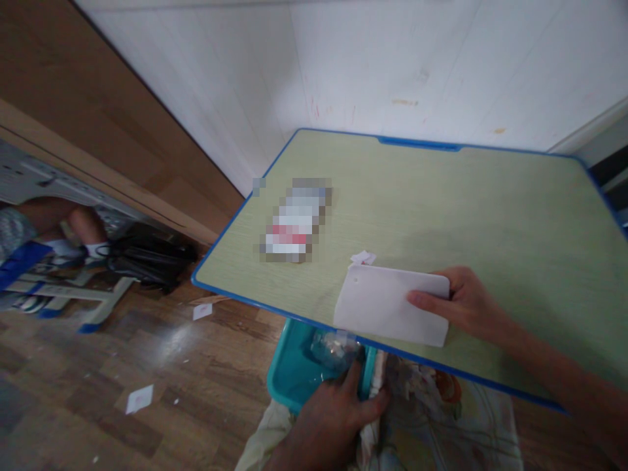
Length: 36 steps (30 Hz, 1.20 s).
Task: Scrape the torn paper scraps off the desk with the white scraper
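Observation:
My right hand point(466, 304) grips a thin white board point(387, 304), thumb on top and fingers behind. The board has rounded corners and a small hole near one corner. It leans over the table's front edge. Small white paper scraps point(363, 258) lie against its far side. Below the edge, my left hand point(338, 409) is closed on the rim of a teal plastic tub point(289, 366). Inside the tub is a crumpled clear plastic bag point(336, 347). My left fingertips are partly hidden by the tub's wall and the bag.
The pale green table point(471, 209) has a blue rim and stands against a white wall point(367, 65). A blurred-out phone-like object point(297, 219) lies on its left part. Paper bits point(140, 399) litter the wooden floor. A seated person's legs point(73, 222) show at left.

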Available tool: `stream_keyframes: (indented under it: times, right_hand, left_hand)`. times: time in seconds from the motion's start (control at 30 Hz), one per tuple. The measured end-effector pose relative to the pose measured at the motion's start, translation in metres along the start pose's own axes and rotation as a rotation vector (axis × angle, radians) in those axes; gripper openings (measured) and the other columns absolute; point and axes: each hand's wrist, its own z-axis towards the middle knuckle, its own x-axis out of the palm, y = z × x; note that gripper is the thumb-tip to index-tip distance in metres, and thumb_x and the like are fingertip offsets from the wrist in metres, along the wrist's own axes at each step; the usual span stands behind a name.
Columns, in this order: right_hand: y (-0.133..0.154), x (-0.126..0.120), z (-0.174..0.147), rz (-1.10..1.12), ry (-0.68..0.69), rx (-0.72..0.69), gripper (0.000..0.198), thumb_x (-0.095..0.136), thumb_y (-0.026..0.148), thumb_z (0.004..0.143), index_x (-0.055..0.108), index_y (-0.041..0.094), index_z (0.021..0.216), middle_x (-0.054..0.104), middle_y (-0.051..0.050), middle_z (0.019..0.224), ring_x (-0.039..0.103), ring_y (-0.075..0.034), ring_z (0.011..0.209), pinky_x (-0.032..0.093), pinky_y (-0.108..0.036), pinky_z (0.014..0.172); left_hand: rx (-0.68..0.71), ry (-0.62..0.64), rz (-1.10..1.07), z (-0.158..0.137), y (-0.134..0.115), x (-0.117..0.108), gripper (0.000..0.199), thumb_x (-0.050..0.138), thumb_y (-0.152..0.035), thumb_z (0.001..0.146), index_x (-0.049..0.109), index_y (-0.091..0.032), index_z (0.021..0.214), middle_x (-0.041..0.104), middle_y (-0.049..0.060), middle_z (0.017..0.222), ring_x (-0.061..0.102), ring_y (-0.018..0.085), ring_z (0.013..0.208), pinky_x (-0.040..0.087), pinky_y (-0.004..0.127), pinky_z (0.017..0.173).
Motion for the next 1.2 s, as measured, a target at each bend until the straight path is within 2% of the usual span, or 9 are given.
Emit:
stream_keyframes:
  times: [0.1,0.17,0.23,0.33,0.43,0.63,0.8,0.97,1.2]
  right_hand:
    - [-0.003,-0.001,-0.001,0.026,0.023,-0.017,0.027,0.059,0.035,0.062,0.052,0.014,0.046,0.041,0.004,0.039,0.034,-0.005,0.035,0.021,-0.018,0.033]
    - [-0.009,-0.007,0.001,0.12,0.007,-0.024,0.02,0.061,0.033,0.06,0.057,0.016,0.05,0.047,0.003,0.042,0.039,-0.007,0.036,0.025,-0.019,0.033]
    - [-0.017,-0.016,0.004,0.254,-0.119,-0.051,0.012,0.062,0.032,0.06,0.062,0.021,0.055,0.055,0.003,0.048,0.046,-0.01,0.04,0.032,-0.022,0.034]
    - [-0.027,-0.032,0.01,0.347,-0.42,-0.074,0.005,0.062,0.029,0.061,0.064,0.029,0.065,0.063,0.004,0.062,0.052,-0.013,0.046,0.038,-0.026,0.039]
    - [-0.03,-0.041,0.013,0.298,-0.535,-0.06,0.009,0.062,0.029,0.062,0.064,0.032,0.069,0.065,0.005,0.067,0.053,-0.015,0.048,0.038,-0.028,0.04]
    - [-0.026,-0.047,0.008,0.168,-0.518,-0.001,0.002,0.064,0.03,0.059,0.062,0.029,0.058,0.058,0.006,0.048,0.047,-0.011,0.037,0.03,-0.025,0.033]
    - [-0.023,-0.051,0.005,0.183,-0.614,-0.07,0.008,0.064,0.03,0.059,0.063,0.026,0.065,0.058,0.006,0.054,0.049,-0.012,0.04,0.032,-0.025,0.035]
    - [-0.019,-0.046,0.008,0.035,-0.516,-0.043,0.006,0.063,0.032,0.059,0.063,0.026,0.058,0.056,0.006,0.048,0.048,-0.011,0.039,0.032,-0.023,0.035]
    - [-0.016,-0.045,0.009,0.015,-0.562,-0.066,0.003,0.061,0.033,0.061,0.062,0.03,0.061,0.059,0.005,0.053,0.049,-0.012,0.043,0.033,-0.024,0.037]
  left_hand:
    - [-0.005,0.007,0.006,0.0,0.0,0.001,0.071,0.051,-0.014,0.066,0.016,-0.037,0.122,0.024,0.016,0.122,0.052,0.024,0.071,0.043,0.037,0.058]
    - [-0.005,0.01,0.016,0.0,0.0,0.002,0.072,0.05,-0.012,0.066,0.014,-0.037,0.123,0.023,0.017,0.123,0.053,0.024,0.07,0.043,0.037,0.058]
    - [-0.006,0.017,0.031,0.0,0.0,0.002,0.072,0.051,-0.013,0.066,0.014,-0.037,0.123,0.024,0.017,0.123,0.053,0.024,0.069,0.043,0.037,0.057]
    - [-0.006,0.019,0.05,0.0,0.0,0.003,0.073,0.051,-0.014,0.065,0.014,-0.037,0.123,0.024,0.018,0.123,0.053,0.024,0.068,0.043,0.037,0.055]
    - [0.001,0.005,0.051,0.0,0.0,0.003,0.073,0.051,-0.014,0.065,0.014,-0.037,0.123,0.029,0.016,0.119,0.053,0.024,0.068,0.044,0.037,0.055]
    - [0.002,-0.013,0.04,0.0,0.0,0.003,0.072,0.052,-0.015,0.064,0.015,-0.037,0.123,0.027,0.017,0.12,0.053,0.024,0.069,0.043,0.038,0.056]
    - [0.007,-0.007,0.047,0.0,0.001,0.002,0.07,0.05,-0.016,0.068,0.014,-0.037,0.124,0.03,0.016,0.119,0.052,0.023,0.069,0.043,0.036,0.055]
    - [0.001,0.007,0.054,0.001,0.0,0.002,0.071,0.051,-0.016,0.067,0.013,-0.037,0.124,0.028,0.016,0.12,0.053,0.023,0.067,0.043,0.036,0.056]
    - [0.0,0.005,0.037,-0.001,0.0,0.002,0.073,0.051,-0.014,0.065,0.014,-0.038,0.123,0.026,0.016,0.121,0.053,0.023,0.069,0.043,0.036,0.057]
